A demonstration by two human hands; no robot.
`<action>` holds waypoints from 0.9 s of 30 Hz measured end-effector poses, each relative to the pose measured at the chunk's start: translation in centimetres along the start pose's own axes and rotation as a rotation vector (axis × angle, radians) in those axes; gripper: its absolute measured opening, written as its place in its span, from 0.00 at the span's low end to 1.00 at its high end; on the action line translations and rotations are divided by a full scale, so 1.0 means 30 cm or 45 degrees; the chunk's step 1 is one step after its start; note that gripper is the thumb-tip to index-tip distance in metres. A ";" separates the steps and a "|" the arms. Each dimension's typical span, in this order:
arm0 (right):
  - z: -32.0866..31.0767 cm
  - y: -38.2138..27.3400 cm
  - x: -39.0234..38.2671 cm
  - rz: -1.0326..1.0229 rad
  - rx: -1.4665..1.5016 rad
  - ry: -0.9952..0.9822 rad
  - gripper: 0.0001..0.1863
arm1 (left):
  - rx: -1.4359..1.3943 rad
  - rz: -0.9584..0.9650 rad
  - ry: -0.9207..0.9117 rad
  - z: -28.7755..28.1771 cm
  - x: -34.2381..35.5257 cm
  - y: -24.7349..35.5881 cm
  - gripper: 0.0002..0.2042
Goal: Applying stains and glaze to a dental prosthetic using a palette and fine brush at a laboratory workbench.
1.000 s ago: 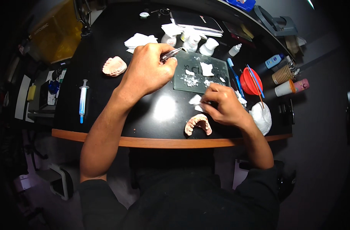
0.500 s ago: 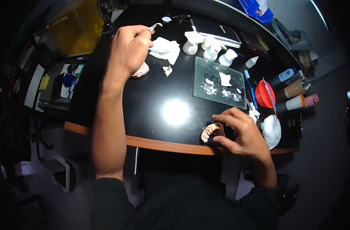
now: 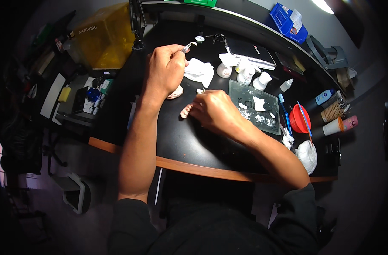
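Note:
Raised over the far left of the desk, my left hand (image 3: pixel 166 72) is closed on slim metal tweezers (image 3: pixel 186 48). A small curved off-white piece (image 3: pixel 193 43) sits at their tip. My right hand (image 3: pixel 215 110) is closed round a pink dental model (image 3: pixel 186 111). Its row of teeth shows past my fingers, and the rest is hidden. Beyond that hand lies a small pale piece (image 3: pixel 200 91), partly covered by it. Another pinkish model (image 3: pixel 175 92) is half hidden by my left wrist. A crumpled white tissue (image 3: pixel 199 72) lies just right of my left hand.
Right of my right hand is a glass slab (image 3: pixel 271 104) with white powder and scraps. White bottles (image 3: pixel 246 76) stand behind it. A blue toothbrush (image 3: pixel 284 111), a red bowl (image 3: pixel 297 120) and a white bundle (image 3: pixel 306 158) line the right side. The desk has a wooden front edge (image 3: pixel 194 170).
My right hand has closed on the dental model from the desk's front edge and carried it left and away from me. My left hand still holds the tweezers. The view has shifted.

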State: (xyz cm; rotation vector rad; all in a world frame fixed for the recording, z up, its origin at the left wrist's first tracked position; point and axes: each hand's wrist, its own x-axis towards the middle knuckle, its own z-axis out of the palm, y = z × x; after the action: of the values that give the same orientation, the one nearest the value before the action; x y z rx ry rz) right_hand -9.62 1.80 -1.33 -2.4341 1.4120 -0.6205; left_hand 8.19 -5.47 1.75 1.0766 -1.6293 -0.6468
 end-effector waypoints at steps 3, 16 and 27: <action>0.047 -0.026 0.087 -0.043 0.016 0.106 0.12 | -0.051 -0.012 0.032 -0.021 0.005 0.005 0.17; 0.098 -0.052 0.314 0.247 -0.305 0.248 0.23 | -0.294 -0.047 0.187 -0.049 0.016 0.005 0.16; 0.126 -0.052 0.402 0.142 -0.327 -0.115 0.16 | -0.214 -0.038 0.223 -0.091 0.021 0.001 0.18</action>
State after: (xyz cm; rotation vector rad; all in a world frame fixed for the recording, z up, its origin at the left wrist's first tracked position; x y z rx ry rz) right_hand -1.35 -7.88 -1.16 -2.5133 1.6662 -0.3157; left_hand 10.70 -5.75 2.93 1.0072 -1.3858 -0.6775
